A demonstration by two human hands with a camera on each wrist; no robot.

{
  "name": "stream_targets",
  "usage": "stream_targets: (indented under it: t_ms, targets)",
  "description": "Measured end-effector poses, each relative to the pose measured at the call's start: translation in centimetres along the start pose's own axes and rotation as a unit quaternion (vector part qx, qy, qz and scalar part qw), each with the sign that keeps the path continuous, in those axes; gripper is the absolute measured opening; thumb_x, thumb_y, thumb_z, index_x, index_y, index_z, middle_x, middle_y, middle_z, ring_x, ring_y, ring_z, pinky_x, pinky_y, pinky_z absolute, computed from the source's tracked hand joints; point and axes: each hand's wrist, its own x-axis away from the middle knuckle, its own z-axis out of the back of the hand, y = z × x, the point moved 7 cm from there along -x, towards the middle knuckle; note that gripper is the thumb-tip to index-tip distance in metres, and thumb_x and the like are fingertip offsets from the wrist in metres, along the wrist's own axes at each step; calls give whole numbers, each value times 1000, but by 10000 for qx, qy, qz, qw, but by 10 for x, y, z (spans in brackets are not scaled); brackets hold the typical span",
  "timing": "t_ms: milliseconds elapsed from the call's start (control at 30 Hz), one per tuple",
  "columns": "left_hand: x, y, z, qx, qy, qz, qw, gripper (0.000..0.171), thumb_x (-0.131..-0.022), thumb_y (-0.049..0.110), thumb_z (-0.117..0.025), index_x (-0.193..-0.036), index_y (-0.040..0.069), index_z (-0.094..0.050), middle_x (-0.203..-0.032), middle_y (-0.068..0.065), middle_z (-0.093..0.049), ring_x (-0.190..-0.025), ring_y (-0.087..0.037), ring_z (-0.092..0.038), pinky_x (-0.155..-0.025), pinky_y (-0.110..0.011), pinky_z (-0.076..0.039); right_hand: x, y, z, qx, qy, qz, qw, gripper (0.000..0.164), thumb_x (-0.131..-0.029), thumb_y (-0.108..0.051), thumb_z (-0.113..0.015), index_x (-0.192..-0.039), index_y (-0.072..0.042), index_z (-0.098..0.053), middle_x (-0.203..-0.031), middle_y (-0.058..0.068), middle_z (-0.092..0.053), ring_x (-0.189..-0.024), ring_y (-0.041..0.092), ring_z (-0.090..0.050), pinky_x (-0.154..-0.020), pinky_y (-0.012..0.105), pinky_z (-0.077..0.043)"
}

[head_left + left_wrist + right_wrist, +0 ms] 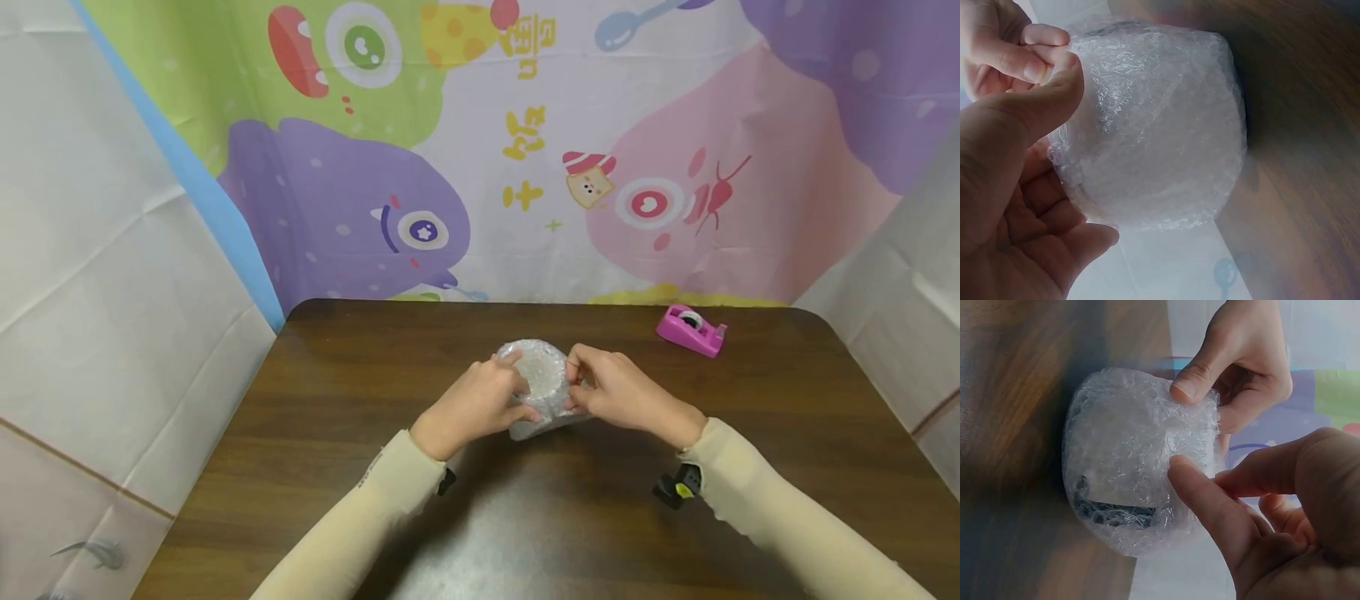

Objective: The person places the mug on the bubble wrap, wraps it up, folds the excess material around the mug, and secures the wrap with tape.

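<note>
A rounded bundle in clear bubble wrap (pixel 542 372) stands on the dark wooden table; a pale thing inside shows only dimly. In the right wrist view a dark strip (pixel 1116 514) shows through the wrap (pixel 1116 444). My left hand (pixel 483 398) holds the bundle from the left, fingers over its upper rim and thumb against the near side. At the right of the rim, my right hand (pixel 618 390) pinches the edge of the wrap between thumb and forefinger. Both hands meet close together at the rim in the left wrist view.
A pink tape dispenser (pixel 690 330) with a roll in it stands at the table's back right. Behind the table's (pixel 360 400) far edge hangs a cartoon-printed cloth (pixel 517 250). Pale hanging sheets (pixel 112 250) flank both sides.
</note>
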Motion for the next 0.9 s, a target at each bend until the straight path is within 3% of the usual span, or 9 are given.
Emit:
stream_targets:
  t_ms: [433,900]
  targets:
    - [-1,-1,-2,52,-77,56,9999,31,-80,38,-88,-89,9,-81,-87,1,-80,-129,-30,-64,-110,-49,-50,-3,3,-1,-214,45,-434,9988,16,-85,7,-65,-88,-4,-54,-78,7,-67,-67,13,-74,-53,24,-57]
    - [0,-2,-2,13,-123,22,9999,29,-82,37,-87,-91,10,-81,-87,3,-80,-127,-30,-65,-109,-50,-50,-7,6,-1,-89,144,-739,9971,20,-84,7,-68,-79,-6,-53,-75,7,-66,-63,12,-73,-50,25,-57]
